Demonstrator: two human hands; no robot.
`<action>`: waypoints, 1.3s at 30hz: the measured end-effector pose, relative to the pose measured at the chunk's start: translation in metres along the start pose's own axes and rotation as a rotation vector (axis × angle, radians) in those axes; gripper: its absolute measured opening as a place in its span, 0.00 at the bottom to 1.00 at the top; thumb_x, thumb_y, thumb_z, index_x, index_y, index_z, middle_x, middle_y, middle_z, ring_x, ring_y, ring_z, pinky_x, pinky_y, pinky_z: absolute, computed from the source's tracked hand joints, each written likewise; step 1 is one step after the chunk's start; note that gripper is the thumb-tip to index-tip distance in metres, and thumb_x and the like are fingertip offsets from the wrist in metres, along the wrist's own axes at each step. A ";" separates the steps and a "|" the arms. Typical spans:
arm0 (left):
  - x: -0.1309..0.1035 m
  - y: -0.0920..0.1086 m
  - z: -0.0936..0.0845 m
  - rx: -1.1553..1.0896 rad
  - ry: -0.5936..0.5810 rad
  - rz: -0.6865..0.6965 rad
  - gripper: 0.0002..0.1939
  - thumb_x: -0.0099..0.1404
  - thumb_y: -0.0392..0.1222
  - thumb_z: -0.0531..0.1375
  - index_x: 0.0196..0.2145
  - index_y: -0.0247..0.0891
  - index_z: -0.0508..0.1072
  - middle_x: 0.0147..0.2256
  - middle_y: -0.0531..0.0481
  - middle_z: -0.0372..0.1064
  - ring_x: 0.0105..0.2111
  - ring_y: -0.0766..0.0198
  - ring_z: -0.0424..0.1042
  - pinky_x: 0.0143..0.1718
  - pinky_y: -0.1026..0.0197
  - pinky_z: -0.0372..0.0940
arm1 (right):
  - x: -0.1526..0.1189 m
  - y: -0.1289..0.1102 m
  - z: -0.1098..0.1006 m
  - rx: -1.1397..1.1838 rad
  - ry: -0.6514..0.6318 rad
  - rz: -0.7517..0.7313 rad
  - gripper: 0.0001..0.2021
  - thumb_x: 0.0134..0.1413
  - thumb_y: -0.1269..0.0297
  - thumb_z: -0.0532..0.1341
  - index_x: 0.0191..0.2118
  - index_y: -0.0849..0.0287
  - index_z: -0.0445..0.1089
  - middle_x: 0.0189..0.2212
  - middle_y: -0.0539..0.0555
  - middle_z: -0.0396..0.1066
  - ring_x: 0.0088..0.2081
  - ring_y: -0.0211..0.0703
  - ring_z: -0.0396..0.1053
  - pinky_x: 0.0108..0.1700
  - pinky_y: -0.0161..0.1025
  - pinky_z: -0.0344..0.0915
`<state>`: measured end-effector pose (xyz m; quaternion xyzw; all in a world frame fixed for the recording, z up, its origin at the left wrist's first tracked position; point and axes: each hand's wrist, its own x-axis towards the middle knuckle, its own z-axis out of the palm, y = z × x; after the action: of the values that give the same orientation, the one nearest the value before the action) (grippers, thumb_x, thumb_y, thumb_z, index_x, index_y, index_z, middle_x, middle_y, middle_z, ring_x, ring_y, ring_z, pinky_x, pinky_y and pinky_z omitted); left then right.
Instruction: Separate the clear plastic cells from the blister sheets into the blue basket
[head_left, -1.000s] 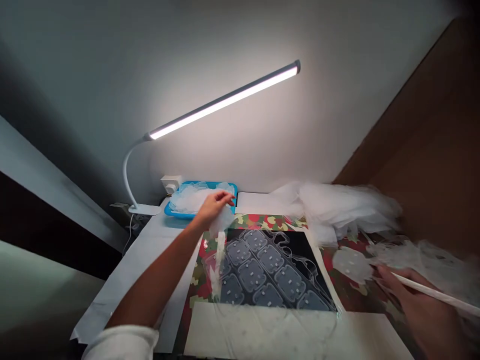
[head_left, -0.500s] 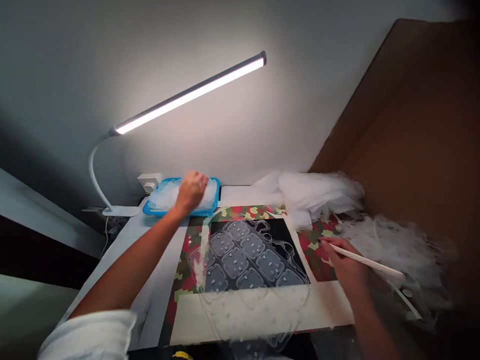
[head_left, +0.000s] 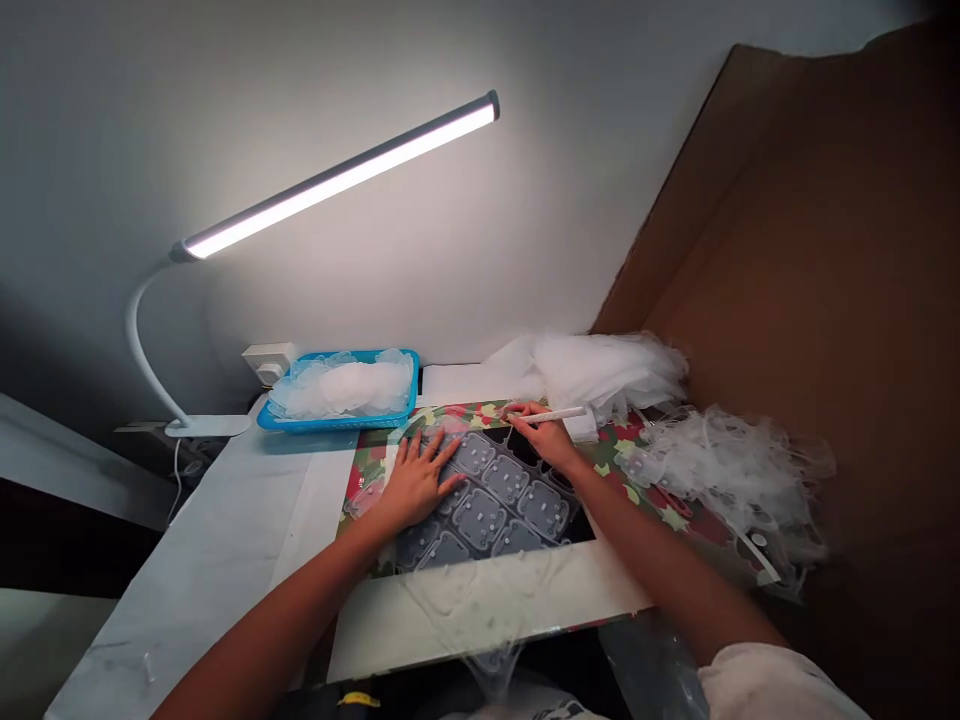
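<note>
A sheer, see-through sheet point(head_left: 478, 518) with rows of rounded-square outlines and small pale dots lies over a black panel, its lower part hanging past the near edge of the board. My left hand point(head_left: 420, 480) rests flat on the sheet's upper left with the fingers spread. Near the sheet's top edge, my right hand point(head_left: 541, 435) grips a slim white pen-like tool point(head_left: 559, 414), whose tip is too small to make out. Behind my left hand stands a blue tray point(head_left: 412, 395) holding a pile of sheer white pieces point(head_left: 349, 388).
White sheer fabric point(head_left: 607, 370) is heaped at the back, and tangled scraps point(head_left: 739, 480) lie on the right. A lit lamp point(head_left: 345, 175) rises from its base point(head_left: 208, 426) at the left. Brown cardboard point(head_left: 787, 250) stands at the right.
My left hand has moved from the tray down onto the sheet and spread open. My right hand has moved left with the white tool, from beside the scraps to the sheet's top edge.
</note>
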<state>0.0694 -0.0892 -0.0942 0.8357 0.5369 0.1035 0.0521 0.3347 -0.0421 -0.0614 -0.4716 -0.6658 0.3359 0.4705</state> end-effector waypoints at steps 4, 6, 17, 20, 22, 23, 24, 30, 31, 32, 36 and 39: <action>0.007 0.001 0.000 0.094 0.076 -0.103 0.29 0.69 0.56 0.50 0.64 0.44 0.60 0.67 0.41 0.46 0.67 0.38 0.41 0.63 0.33 0.39 | -0.023 0.000 -0.014 -0.028 0.010 0.060 0.12 0.52 0.53 0.61 0.28 0.57 0.67 0.37 0.53 0.74 0.38 0.44 0.69 0.44 0.42 0.64; 0.004 0.010 0.000 0.106 0.126 -0.038 0.27 0.71 0.50 0.49 0.64 0.39 0.59 0.67 0.38 0.46 0.67 0.42 0.39 0.64 0.37 0.39 | -0.043 0.004 -0.019 0.011 -0.097 0.127 0.13 0.53 0.52 0.61 0.30 0.57 0.68 0.38 0.53 0.74 0.38 0.43 0.70 0.42 0.41 0.65; -0.020 0.058 -0.016 -0.143 -0.139 0.506 0.28 0.69 0.53 0.54 0.65 0.55 0.56 0.69 0.50 0.37 0.68 0.45 0.37 0.65 0.37 0.37 | -0.072 -0.006 -0.041 -0.060 -0.044 0.085 0.12 0.56 0.57 0.60 0.26 0.57 0.64 0.43 0.55 0.73 0.44 0.47 0.70 0.48 0.44 0.63; -0.014 0.064 -0.013 -0.154 -0.176 0.544 0.29 0.69 0.54 0.53 0.65 0.51 0.55 0.69 0.46 0.40 0.68 0.48 0.39 0.66 0.39 0.37 | -0.098 -0.010 -0.035 -0.093 -0.161 0.077 0.11 0.56 0.60 0.61 0.25 0.56 0.64 0.42 0.54 0.73 0.43 0.47 0.71 0.46 0.44 0.65; -0.012 0.066 -0.009 -0.164 -0.199 0.564 0.31 0.68 0.56 0.54 0.66 0.50 0.54 0.69 0.45 0.40 0.68 0.48 0.40 0.66 0.39 0.38 | -0.110 -0.009 -0.030 -0.141 -0.181 0.063 0.10 0.56 0.62 0.61 0.25 0.56 0.64 0.44 0.54 0.72 0.45 0.47 0.70 0.47 0.45 0.64; -0.011 0.067 -0.006 -0.168 -0.203 0.570 0.32 0.68 0.56 0.54 0.66 0.50 0.53 0.69 0.45 0.39 0.68 0.47 0.39 0.65 0.39 0.39 | -0.113 -0.008 -0.027 -0.162 -0.177 0.060 0.10 0.56 0.62 0.61 0.25 0.56 0.64 0.45 0.54 0.72 0.45 0.47 0.69 0.48 0.45 0.63; -0.011 0.067 -0.004 -0.170 -0.200 0.574 0.32 0.68 0.56 0.54 0.66 0.51 0.53 0.69 0.45 0.38 0.68 0.47 0.38 0.65 0.39 0.39 | -0.115 -0.006 -0.025 -0.178 -0.169 0.061 0.10 0.56 0.62 0.61 0.25 0.56 0.64 0.45 0.55 0.71 0.46 0.47 0.69 0.48 0.45 0.63; -0.013 0.064 0.002 -0.170 -0.150 0.576 0.31 0.67 0.56 0.55 0.66 0.53 0.54 0.69 0.47 0.38 0.68 0.43 0.37 0.65 0.37 0.39 | -0.113 -0.006 -0.016 -0.226 -0.142 0.029 0.09 0.57 0.66 0.60 0.26 0.56 0.64 0.44 0.54 0.70 0.44 0.46 0.69 0.47 0.45 0.64; -0.013 0.064 0.002 -0.167 -0.146 0.578 0.31 0.67 0.56 0.55 0.66 0.53 0.54 0.69 0.47 0.38 0.68 0.43 0.37 0.65 0.37 0.39 | -0.112 -0.007 -0.014 -0.245 -0.140 0.024 0.09 0.57 0.66 0.60 0.26 0.56 0.64 0.43 0.54 0.70 0.44 0.46 0.69 0.47 0.44 0.64; -0.014 0.063 0.003 -0.164 -0.141 0.581 0.32 0.67 0.56 0.55 0.66 0.53 0.54 0.69 0.47 0.37 0.68 0.42 0.37 0.65 0.36 0.39 | -0.112 -0.008 -0.013 -0.267 -0.137 0.018 0.09 0.57 0.67 0.59 0.26 0.56 0.64 0.43 0.54 0.70 0.44 0.46 0.68 0.47 0.45 0.64; -0.014 0.063 0.006 -0.139 -0.117 0.591 0.32 0.67 0.56 0.56 0.65 0.54 0.55 0.70 0.48 0.35 0.68 0.41 0.37 0.64 0.36 0.40 | -0.116 -0.012 -0.012 -0.338 -0.144 -0.026 0.09 0.57 0.70 0.59 0.26 0.56 0.63 0.42 0.54 0.71 0.45 0.47 0.67 0.47 0.45 0.64; -0.015 0.063 0.007 -0.119 -0.099 0.596 0.30 0.67 0.54 0.57 0.64 0.55 0.56 0.70 0.49 0.33 0.68 0.40 0.37 0.64 0.36 0.40 | -0.121 -0.011 -0.011 -0.358 -0.159 -0.057 0.10 0.58 0.72 0.58 0.26 0.56 0.62 0.43 0.54 0.71 0.46 0.47 0.67 0.47 0.44 0.65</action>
<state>0.1209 -0.1287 -0.0900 0.9559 0.2577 0.1045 0.0945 0.3548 -0.1600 -0.0852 -0.5007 -0.7631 0.2348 0.3346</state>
